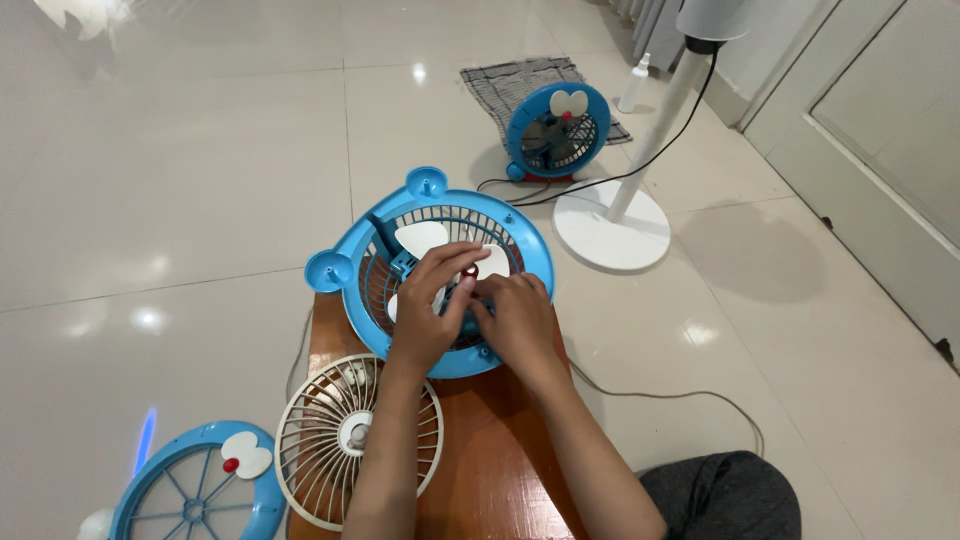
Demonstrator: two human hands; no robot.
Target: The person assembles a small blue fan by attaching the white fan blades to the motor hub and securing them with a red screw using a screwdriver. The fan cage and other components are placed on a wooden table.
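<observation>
Left hand fingers pinched a small red cap at the hub; right hand curled closed there (contents hidden). Blue fan lay on a wooden table. Likely best to steady the white blades while turning.

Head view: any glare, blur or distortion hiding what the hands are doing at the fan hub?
Head view: ceiling-light glare spots on the glossy floor tiles, none on the blue fan; left hand and right hand are sharp but cover the hub; mild wide-angle bending at the edges; soft shadow beside the white stand base.
</observation>
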